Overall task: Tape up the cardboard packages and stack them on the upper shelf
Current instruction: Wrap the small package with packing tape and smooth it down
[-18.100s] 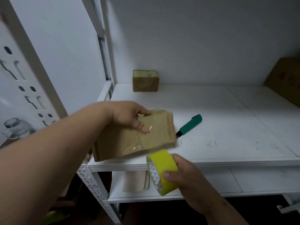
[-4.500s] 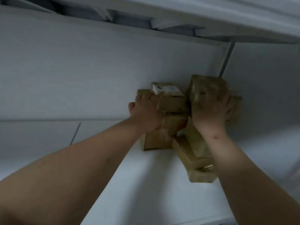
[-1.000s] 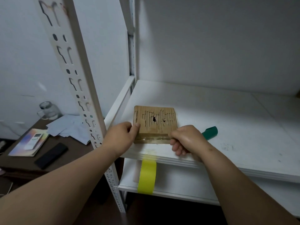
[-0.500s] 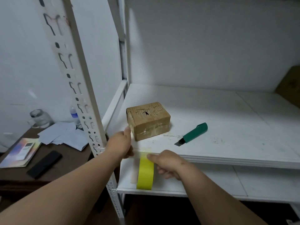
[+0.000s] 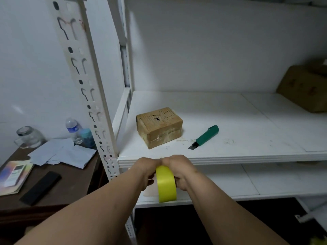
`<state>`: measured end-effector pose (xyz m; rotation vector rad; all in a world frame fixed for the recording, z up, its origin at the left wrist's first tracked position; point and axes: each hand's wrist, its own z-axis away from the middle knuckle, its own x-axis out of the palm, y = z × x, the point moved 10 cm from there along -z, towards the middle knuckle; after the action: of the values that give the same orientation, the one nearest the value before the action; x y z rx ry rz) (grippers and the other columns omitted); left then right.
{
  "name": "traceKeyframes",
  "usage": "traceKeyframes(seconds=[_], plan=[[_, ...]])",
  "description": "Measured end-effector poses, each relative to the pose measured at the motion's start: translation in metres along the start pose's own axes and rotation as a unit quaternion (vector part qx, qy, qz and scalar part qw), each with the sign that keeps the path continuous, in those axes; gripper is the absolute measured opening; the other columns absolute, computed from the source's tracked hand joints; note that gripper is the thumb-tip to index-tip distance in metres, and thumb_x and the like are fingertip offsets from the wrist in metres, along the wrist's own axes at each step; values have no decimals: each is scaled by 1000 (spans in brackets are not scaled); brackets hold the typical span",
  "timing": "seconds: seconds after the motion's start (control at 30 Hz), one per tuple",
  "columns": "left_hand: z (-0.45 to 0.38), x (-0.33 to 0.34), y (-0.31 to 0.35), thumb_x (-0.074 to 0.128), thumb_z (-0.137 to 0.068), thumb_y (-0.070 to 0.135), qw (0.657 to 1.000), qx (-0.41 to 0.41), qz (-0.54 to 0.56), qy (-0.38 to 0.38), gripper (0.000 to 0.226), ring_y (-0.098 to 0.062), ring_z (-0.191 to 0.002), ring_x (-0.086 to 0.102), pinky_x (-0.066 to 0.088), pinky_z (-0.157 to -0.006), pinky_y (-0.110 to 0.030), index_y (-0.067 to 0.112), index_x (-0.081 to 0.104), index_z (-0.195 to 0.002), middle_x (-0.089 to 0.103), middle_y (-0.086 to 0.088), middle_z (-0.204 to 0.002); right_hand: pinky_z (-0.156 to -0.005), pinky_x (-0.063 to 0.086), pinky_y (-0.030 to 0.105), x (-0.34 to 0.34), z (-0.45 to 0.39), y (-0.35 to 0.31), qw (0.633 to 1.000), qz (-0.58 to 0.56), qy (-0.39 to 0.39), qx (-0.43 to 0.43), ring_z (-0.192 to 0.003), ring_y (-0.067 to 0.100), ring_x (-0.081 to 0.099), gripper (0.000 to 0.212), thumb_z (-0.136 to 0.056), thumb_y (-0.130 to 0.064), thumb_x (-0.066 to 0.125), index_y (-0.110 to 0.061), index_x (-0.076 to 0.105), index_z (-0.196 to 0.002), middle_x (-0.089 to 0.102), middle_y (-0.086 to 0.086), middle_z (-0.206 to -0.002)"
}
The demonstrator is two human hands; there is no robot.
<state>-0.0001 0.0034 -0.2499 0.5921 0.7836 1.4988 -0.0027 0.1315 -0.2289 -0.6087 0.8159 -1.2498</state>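
Yellow tape roll (image 5: 166,183) gripped by both hands at lower centre of frame, below shelf edge (image 5: 230,159).
Left hand (image 5: 147,171) and right hand (image 5: 178,169) are curled round the roll from either side, knuckles touching above it. Cardboard package (image 5: 159,127) is set on the white shelf at centre, apart from the hands; green utility knife (image 5: 205,136) is laid near its right. Larger cardboard box (image 5: 304,89) is seen at far right.

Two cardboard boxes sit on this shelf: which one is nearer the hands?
The small cardboard box at the shelf's front left, beside the green cutter. The larger cardboard box sits far back at the right edge.
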Motion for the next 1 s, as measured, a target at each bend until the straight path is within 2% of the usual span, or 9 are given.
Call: traceKeyframes(seconds=[0.07,0.17,0.3,0.47,0.57,0.67,0.73,0.83,1.0], plan=[[1,0,-1,78,-79,23,1000,-6,29,8,24,-24,-84,56,54,-72,-32,10,63,-92,63,-12,-96,-64,44,35,-2,4,-7,999,21,11,-30,-73,28,58,15,-77,-21,66,-8,60,-78,61,13,-80],[8,3,9,74,-86,19,999,30,37,-6,16,-20,-73,55,46,-58,-27,9,63,-88,62,-11,-86,-69,45,38,-8,7,-10,998,18,10,-61,-82,34,67,15,-72,-25,64,-11,64,-77,68,18,-86],[26,1,33,77,-83,14,993,116,8,-8,15,-21,-64,52,49,-61,-27,1,71,-87,61,-12,-74,-69,40,37,-15,13,-17,994,49,-9,-99,-74,24,56,21,-72,-33,56,-13,63,-77,63,15,-80],[42,7,64,74,-84,9,986,161,-30,-27,9,-18,-53,54,52,-59,-28,1,74,-89,63,-10,-67,-74,41,32,-43,35,-42,984,49,-9,-172,-81,27,59,27,-89,-17,58,4,64,-104,64,26,-113],[54,17,96,68,-88,6,971,213,-101,-30,13,-15,-50,51,47,-55,-26,7,66,-75,58,-5,-56,-81,54,42,-53,37,-59,978,38,-27,-201,-87,28,64,16,-88,-17,59,-10,72,-93,70,22,-106],[65,14,136,62,-88,2,956,272,-107,20,24,-18,-47,46,40,-49,-25,9,59,-66,52,-5,-53,-95,54,51,-59,38,-77,972,-44,-79,-218,-100,32,68,32,-83,-29,68,-16,69,-112,72,13,-109],[66,5,159,66,-86,4,950,295,-83,63,19,-19,-47,49,42,-48,-25,9,64,-68,56,-5,-57,-91,53,49,-57,41,-87,957,-123,-148,-218,-94,30,68,29,-85,-19,72,-9,66,-111,72,16,-104],[56,-8,182,71,-83,5,948,299,-56,95,11,-15,-56,55,44,-51,-19,7,70,-72,64,-5,-68,-83,54,42,-48,41,-102,943,-82,-214,-241,-85,28,69,39,-65,-8,74,-5,65,-103,73,16,-89],[21,-28,219,71,-85,5,951,290,-19,103,12,-4,-50,53,39,-48,-14,-4,71,-93,62,-6,-76,-65,54,23,-59,17,-128,940,-72,-208,-260,-72,16,69,19,-88,-1,66,-5,60,-106,74,6,-82]])
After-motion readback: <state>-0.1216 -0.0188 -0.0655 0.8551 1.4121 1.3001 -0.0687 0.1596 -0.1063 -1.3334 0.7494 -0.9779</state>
